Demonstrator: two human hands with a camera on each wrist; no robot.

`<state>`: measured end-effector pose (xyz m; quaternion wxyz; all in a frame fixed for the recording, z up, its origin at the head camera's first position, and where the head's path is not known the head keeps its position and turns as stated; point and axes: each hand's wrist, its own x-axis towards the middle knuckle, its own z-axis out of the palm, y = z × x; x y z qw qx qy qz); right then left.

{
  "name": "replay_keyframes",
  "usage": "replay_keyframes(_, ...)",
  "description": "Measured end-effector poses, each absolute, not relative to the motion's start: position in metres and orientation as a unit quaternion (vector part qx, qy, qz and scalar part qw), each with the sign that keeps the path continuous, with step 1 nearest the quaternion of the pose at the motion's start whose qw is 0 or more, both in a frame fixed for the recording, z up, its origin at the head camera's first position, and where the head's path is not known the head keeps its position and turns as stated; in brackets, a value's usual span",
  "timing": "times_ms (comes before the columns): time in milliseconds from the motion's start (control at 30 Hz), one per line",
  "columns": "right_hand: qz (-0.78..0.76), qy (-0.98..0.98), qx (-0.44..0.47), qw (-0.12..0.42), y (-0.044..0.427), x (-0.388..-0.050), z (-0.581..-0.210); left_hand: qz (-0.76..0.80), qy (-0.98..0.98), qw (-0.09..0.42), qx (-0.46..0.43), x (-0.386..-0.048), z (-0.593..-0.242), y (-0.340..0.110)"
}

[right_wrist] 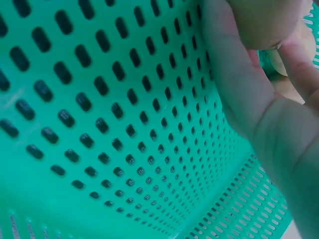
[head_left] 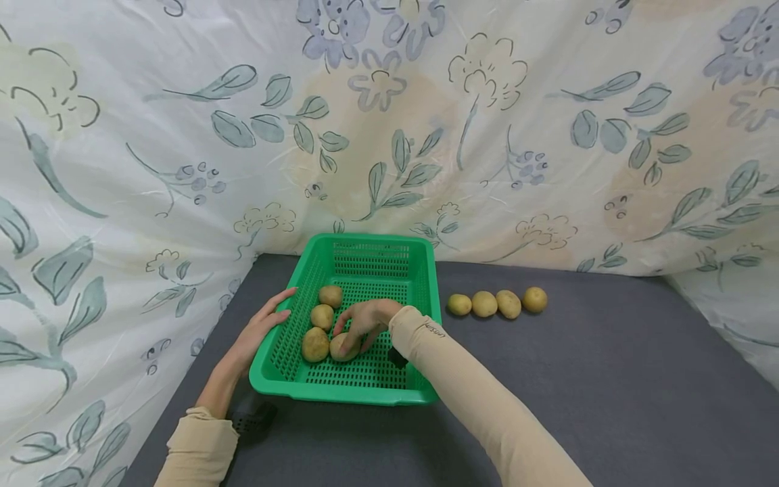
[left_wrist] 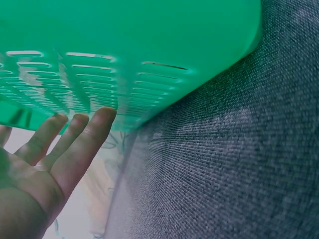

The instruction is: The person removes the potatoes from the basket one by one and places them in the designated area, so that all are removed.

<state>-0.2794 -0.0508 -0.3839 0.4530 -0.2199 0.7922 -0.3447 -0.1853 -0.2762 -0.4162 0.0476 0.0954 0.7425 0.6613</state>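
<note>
A green perforated plastic basket (head_left: 344, 392) stands on the dark cloth. Inside it, my right hand (head_left: 370, 321) grips a potato (head_left: 342, 348) at the basket's floor; the right wrist view shows that potato (right_wrist: 266, 22) between thumb and fingers. Three other potatoes lie along the basket's left side: a far one (head_left: 331, 296), a middle one (head_left: 322, 316) and a near one (head_left: 315, 345), beside the gripped one. On the outside, my left hand (head_left: 258, 335) rests against the left wall and rim. Its fingers look nearly straight in the left wrist view, touching the slotted wall (left_wrist: 164, 45).
Several potatoes (head_left: 484, 304) lie in a row on the dark cloth (head_left: 596, 379), to the right of the basket. A flower-printed sheet (head_left: 389, 182) hangs behind and at both sides of the table.
</note>
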Motion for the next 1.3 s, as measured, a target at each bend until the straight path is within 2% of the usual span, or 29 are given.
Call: replay_keyframes(1300, -0.33, 0.791, -0.246, 0.452, -0.0496, -0.2789, -0.3856, 0.666, 0.738, 0.049, 0.099, -0.1849, -0.4169, -0.2767)
